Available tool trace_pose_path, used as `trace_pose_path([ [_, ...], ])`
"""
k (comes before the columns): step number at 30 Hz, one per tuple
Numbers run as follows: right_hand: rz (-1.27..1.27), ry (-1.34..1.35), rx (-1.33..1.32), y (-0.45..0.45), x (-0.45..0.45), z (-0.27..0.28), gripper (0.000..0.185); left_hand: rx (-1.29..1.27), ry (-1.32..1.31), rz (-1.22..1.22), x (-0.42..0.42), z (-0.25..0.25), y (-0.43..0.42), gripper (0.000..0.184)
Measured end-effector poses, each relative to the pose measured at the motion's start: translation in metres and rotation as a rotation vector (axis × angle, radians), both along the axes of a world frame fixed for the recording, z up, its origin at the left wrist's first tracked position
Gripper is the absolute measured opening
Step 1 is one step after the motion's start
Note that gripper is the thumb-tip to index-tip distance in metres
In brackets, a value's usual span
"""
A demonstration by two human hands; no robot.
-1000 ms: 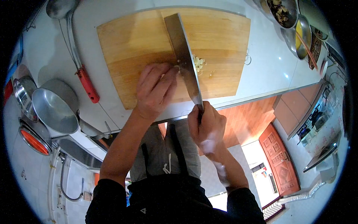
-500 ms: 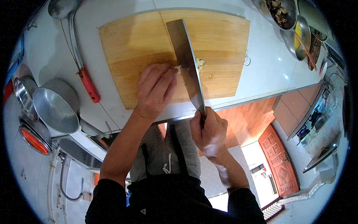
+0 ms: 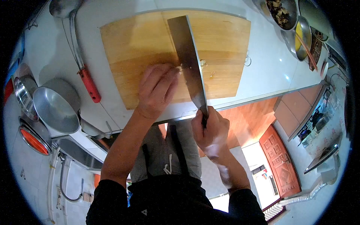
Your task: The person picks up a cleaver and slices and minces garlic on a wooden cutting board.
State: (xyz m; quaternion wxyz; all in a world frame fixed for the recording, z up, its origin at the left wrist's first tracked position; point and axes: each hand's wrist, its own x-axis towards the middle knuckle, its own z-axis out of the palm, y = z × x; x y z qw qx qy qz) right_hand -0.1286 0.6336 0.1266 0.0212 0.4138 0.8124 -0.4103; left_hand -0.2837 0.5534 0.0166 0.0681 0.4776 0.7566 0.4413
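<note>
My right hand [image 3: 212, 129] is closed around the dark handle of a broad cleaver [image 3: 186, 52]. Its blade stretches away from me over the wooden cutting board [image 3: 135, 39], with the blade face partly turned up. On the board's left half, my left hand [image 3: 158, 85] rests with its fingers bent and pressed together. A small pale piece of garlic [image 3: 180, 69] shows at those fingertips, right beside the blade. Beyond the blade's right edge lie chopped garlic bits [image 3: 203, 63], partly hidden by the steel.
A red-handled ladle [image 3: 89, 83] lies left of the board, near a metal pot [image 3: 56, 107]. At the upper right stand a pan of dark food [image 3: 279, 15] and a bowl of yellow liquid [image 3: 299, 37] with chopsticks [image 3: 306, 50]. The counter edge [image 3: 255, 99] runs close below the board.
The cleaver's blade has tilted, so more of its face shows and it covers more of the chopped garlic. My left hand has barely moved.
</note>
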Motion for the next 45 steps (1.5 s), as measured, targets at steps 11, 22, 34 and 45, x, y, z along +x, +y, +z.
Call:
trace_pose_path([
  [11,0.043,-0.053,0.028,0.002,-0.007,-0.011,0.016,0.01,0.035,0.004,-0.001,0.003,0.002,0.023],
  [22,0.031,0.042,0.036,0.001,0.0,-0.003,0.015,-0.003,0.009,0.026,0.001,0.001,0.001,0.021],
  [34,0.001,0.011,0.032,0.004,-0.007,-0.012,0.015,-0.009,0.003,0.009,-0.002,0.004,0.003,0.021],
  [45,-0.001,0.007,-0.035,0.0,-0.001,-0.004,0.014,0.015,0.027,-0.004,-0.003,0.004,0.004,0.021],
])
